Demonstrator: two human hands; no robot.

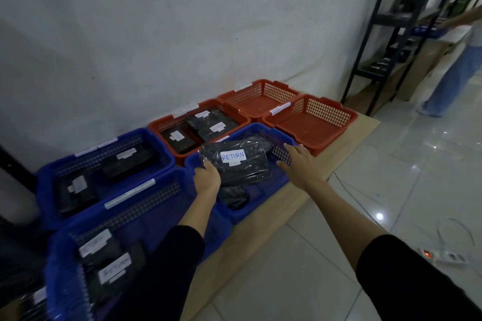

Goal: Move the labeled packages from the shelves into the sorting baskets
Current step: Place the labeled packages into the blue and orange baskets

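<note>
A black bubble-wrapped package with a white "RETURN" label lies tilted over a blue basket, on top of another dark package. My left hand grips the package's near left corner. Just right of the package, my right hand hovers with straight fingers above the basket's right wall, holding nothing. Two other blue baskets and one red basket hold labeled black packages. Two red baskets stand without packages.
The baskets sit on a low wooden platform against a white wall. A black metal shelf rack stands at the far right, where another person works. A power strip and cables lie on the tiled floor.
</note>
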